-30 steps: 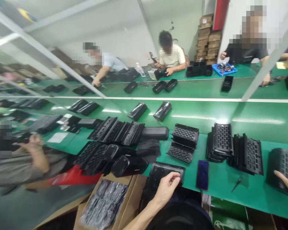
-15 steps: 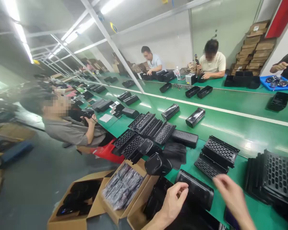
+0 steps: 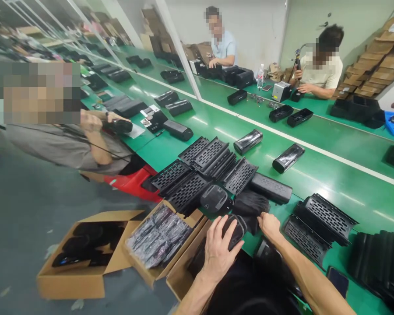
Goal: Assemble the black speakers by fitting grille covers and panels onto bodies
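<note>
My left hand (image 3: 219, 245) lies over a dark rounded end cap (image 3: 238, 228), its fingers wrapped across the top. Just right of it, my right hand (image 3: 269, 225) is closed at the edge of a black cloth-like bag (image 3: 251, 204) and pinches it. Behind my left hand another black end cap (image 3: 215, 198) rests on the green table. A black speaker-like body (image 3: 265, 251) lies partly hidden under my right forearm. Perforated black panels (image 3: 238, 176) are piled beyond the caps, and two more (image 3: 328, 214) lie to the right.
Open cartons (image 3: 72, 286) stand at lower left, one with plastic-wrapped items (image 3: 157, 236). A phone (image 3: 337, 280) and stacked panels (image 3: 376, 258) are at right. A person in grey (image 3: 62, 148) sits at left; two people work across the green conveyor (image 3: 216, 124).
My left hand has moved up onto the end cap, and my right hand has moved left from the perforated panels to the black bag. The view has shifted.
</note>
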Action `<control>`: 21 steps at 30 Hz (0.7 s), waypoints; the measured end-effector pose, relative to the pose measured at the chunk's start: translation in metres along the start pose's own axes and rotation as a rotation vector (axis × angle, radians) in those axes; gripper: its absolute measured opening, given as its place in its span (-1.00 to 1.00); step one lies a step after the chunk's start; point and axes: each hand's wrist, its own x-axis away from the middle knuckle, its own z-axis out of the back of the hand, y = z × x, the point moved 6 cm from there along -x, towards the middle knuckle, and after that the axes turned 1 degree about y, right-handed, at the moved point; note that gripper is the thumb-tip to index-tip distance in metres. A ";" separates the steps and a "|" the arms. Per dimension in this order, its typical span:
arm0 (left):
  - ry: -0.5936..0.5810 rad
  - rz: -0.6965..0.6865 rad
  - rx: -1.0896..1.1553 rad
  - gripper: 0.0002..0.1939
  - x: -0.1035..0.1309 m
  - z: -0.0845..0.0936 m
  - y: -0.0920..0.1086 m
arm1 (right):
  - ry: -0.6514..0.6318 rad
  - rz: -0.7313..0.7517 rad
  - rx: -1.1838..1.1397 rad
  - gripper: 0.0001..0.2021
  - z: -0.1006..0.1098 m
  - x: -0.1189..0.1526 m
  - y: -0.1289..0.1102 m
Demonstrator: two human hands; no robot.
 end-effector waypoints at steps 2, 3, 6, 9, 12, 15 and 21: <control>0.019 0.010 0.007 -0.50 0.000 0.002 0.004 | 0.013 0.006 0.006 -0.74 0.006 0.005 0.001; 0.026 0.010 0.008 -0.52 -0.001 0.003 0.006 | 0.027 0.011 0.002 -0.75 0.010 0.008 0.001; 0.043 0.005 0.004 -0.55 -0.003 0.006 0.010 | 0.095 0.035 -0.031 -0.77 0.020 0.017 0.001; 0.051 -0.003 -0.002 -0.56 -0.005 0.006 0.011 | 0.184 0.061 -0.091 -0.78 0.028 0.027 0.003; 0.053 -0.017 -0.007 -0.56 -0.007 0.008 0.011 | 0.284 0.069 -0.176 -0.80 0.035 0.038 0.019; 0.079 -0.023 0.007 -0.55 -0.012 0.020 0.015 | 0.356 0.012 -0.265 -0.85 0.044 0.051 0.059; 0.127 -0.090 0.419 -0.62 -0.032 0.034 0.053 | 0.466 -0.251 -0.406 -0.90 0.050 0.082 0.168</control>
